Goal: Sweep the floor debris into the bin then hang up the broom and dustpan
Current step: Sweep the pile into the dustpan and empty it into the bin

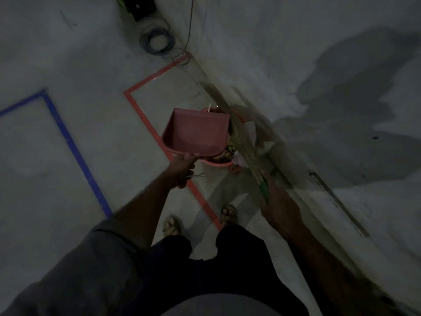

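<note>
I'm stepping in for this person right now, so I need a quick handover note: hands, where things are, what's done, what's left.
Left hand: grips the pink dustpan, tipped over the pink bin.
Right hand: grips the broom by its green handle; the bristles blur over the bin beside the wall.
Done: debris lies in the bin; the pan face looks bare.
Left: check the floor for more, then hang up both tools. No hook in view.
</note>
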